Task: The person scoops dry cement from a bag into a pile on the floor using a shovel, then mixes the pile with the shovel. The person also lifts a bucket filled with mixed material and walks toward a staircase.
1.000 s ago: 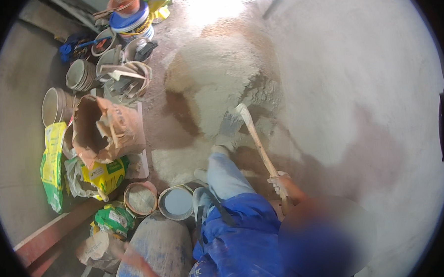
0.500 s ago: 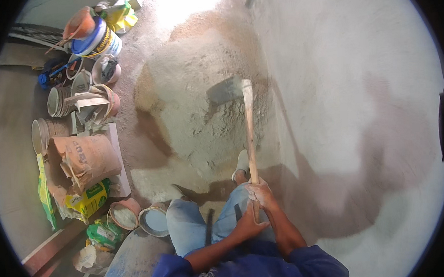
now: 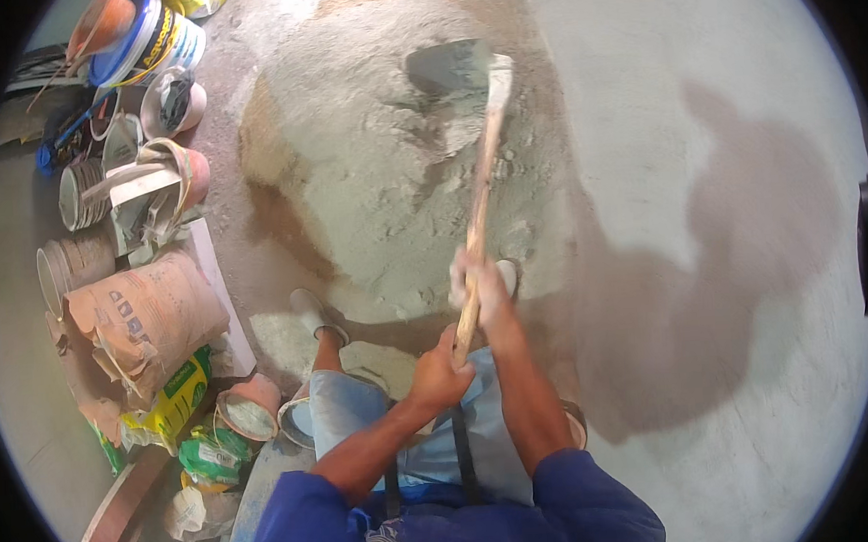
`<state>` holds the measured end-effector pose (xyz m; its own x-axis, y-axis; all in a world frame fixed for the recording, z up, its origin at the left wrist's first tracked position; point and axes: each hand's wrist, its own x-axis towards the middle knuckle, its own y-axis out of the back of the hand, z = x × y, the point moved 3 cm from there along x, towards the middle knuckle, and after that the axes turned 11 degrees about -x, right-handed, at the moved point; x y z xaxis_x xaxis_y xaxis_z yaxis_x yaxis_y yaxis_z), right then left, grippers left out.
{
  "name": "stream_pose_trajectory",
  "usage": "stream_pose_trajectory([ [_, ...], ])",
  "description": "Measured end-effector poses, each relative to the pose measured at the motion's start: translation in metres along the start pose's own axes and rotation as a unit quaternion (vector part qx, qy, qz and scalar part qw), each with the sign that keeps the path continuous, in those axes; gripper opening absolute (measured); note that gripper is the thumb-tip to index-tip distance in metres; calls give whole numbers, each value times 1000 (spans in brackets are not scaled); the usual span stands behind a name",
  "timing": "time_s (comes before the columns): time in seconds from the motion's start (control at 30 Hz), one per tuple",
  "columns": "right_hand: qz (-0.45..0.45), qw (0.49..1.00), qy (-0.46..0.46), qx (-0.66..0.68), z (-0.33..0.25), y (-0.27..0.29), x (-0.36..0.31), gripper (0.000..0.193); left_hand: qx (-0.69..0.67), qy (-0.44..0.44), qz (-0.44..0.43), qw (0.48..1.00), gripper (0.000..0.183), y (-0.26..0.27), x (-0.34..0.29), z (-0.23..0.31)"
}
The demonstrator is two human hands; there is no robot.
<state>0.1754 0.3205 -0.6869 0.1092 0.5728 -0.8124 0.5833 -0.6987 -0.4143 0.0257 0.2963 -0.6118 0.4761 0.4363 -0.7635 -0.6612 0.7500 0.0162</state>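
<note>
Both my hands are wrapped round the wooden handle of a hoe (image 3: 483, 177). My left hand (image 3: 440, 375) grips the handle's near end, and my right hand (image 3: 481, 281) is closed higher up the shaft. The wide dark blade (image 3: 449, 65) is at the far end, over a pile of grey-brown powdery mix (image 3: 352, 178) spread on the floor. Its lower edge appears to be at the pile's surface, but contact is hard to tell. Loose clumps and a furrow show just below the blade.
A pale wall (image 3: 664, 212) rises along the right, bearing my shadow. Along the left stand a torn paper sack (image 3: 155, 312), a white bucket with blue rim (image 3: 180, 48), several smaller buckets and a green bag (image 3: 213, 457). My light shoes (image 3: 312, 311) are at the pile's near edge.
The hoe has moved farther out over the pile, and both arms now reach forward. My hands are farther apart on the handle. The view has shifted, and my left shoe shows more fully.
</note>
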Motion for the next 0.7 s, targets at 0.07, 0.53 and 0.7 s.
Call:
stream_pose_trajectory([
  [0.07, 12, 995, 25, 99, -35, -17, 48, 18, 14, 26, -41, 999, 64, 34, -17, 2],
  [0.53, 311, 845, 165, -402, -49, -86, 20, 37, -243, -8, -73, 967, 47, 87, -57, 0],
  [0.7, 258, 832, 66, -487, 17, -133, 55, 49, -412, 91, -64, 904, 47, 134, -101, -4],
])
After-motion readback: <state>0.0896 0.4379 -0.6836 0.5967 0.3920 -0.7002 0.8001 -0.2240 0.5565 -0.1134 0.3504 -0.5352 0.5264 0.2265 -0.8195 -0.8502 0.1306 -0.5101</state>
